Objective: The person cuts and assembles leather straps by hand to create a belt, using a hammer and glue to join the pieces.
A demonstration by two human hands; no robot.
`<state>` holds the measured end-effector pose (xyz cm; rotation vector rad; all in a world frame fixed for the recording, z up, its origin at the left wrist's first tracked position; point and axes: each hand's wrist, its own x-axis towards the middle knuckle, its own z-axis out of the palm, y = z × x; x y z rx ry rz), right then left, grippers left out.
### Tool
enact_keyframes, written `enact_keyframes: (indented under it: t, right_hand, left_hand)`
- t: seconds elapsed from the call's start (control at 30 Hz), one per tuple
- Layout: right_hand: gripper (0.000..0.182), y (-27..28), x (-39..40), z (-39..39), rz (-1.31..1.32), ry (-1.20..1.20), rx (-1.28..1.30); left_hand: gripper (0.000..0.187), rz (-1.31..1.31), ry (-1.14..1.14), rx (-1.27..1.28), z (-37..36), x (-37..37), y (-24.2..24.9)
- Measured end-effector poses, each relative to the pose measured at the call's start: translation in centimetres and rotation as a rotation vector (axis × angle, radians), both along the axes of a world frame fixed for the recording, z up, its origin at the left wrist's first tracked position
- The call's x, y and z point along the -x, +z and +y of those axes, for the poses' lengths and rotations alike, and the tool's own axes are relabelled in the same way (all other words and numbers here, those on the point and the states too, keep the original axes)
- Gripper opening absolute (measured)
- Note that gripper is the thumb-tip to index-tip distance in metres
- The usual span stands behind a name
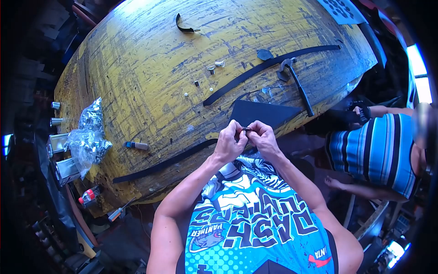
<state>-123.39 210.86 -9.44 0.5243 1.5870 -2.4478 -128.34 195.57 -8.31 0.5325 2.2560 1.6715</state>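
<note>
Head view: my left hand and right hand meet at the bench edge. Both pinch one tiny dark piece with the fingertips. I think it is light, hard and easy to drop. My elbows bend, wrists turned in. A black sheet lies just behind.

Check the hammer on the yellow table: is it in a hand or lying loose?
Lying loose. The hammer rests flat on the yellow table beside a long black strap; both hands, left hand and right hand, pinch a small piece elsewhere.
</note>
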Motion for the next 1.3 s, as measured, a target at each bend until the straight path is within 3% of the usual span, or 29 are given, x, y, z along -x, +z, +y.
enact_keyframes:
  t: [0.1,0.17,0.23,0.27,0.3,0.37,0.43,0.5,0.57,0.67,0.73,0.8,0.9,1.0,1.17,1.3]
  right_hand:
    - [0.006,-2.5,0.4,0.4,-0.065,-0.080,0.039]
    - [0.005,-6.4,0.6,1.9,-0.113,-0.077,-0.082]
    - [0.005,-7.6,0.6,2.5,-0.169,-0.142,-0.154]
    - [0.006,-7.0,0.8,3.2,-0.208,-0.154,-0.156]
    - [0.008,-6.6,1.2,4.0,-0.203,-0.113,-0.252]
    - [0.016,-6.1,1.8,6.3,-0.201,-0.029,-0.446]
    - [0.034,-6.0,2.7,11.3,0.213,-0.178,-1.262]
    - [0.043,-4.0,3.6,16.1,0.162,-0.250,-1.877]
    - [0.042,-5.5,4.1,19.6,-0.070,-0.247,-1.901]
    - [0.035,-6.7,5.2,22.2,-0.058,-0.054,-1.733]
    - [0.031,-7.1,5.8,22.0,-0.144,-0.073,-1.633]
    - [0.028,-4.8,5.7,20.0,-0.120,-0.103,-1.573]
    - [0.026,-1.4,1.5,14.9,-0.015,-0.172,-1.142]
    - [0.023,0.9,-5.7,9.0,-0.058,-0.002,-0.948]
    - [0.028,-2.0,-9.7,4.8,-0.150,0.198,-0.985]
    - [0.029,-1.6,-9.6,4.4,-0.090,0.154,-0.995]
  left_hand:
    - [0.014,-0.006,-0.003,0.032,1.4,0.9,-3.1]
    - [0.021,-0.112,-0.072,0.150,2.3,2.0,-5.5]
    - [0.025,-0.194,-0.090,0.203,3.2,2.3,-5.9]
    - [0.030,-0.350,-0.179,0.388,3.8,2.8,-3.3]
    - [0.028,-0.228,-0.128,0.297,3.8,2.1,-5.7]
    - [0.025,-0.284,-0.041,0.262,4.7,2.7,-7.7]
    - [0.022,-0.081,-0.001,0.357,5.3,3.4,-7.2]
    - [0.022,-0.133,0.027,0.426,5.9,4.0,-6.4]
    - [0.022,-0.163,0.023,0.453,5.8,4.0,-6.2]
    - [0.022,-0.221,0.036,0.407,5.6,3.6,-6.6]
    - [0.019,-0.194,0.046,0.397,5.6,3.2,-6.5]
    - [0.019,-0.157,0.039,0.378,5.6,2.9,-6.8]
    - [0.019,-0.166,0.036,0.373,5.4,2.8,-6.7]
    - [0.019,-0.236,0.038,0.376,5.3,3.0,-6.3]
    - [0.018,-0.316,0.027,0.349,4.9,3.1,-7.8]
    - [0.018,-0.352,0.026,0.339,4.8,3.3,-7.7]
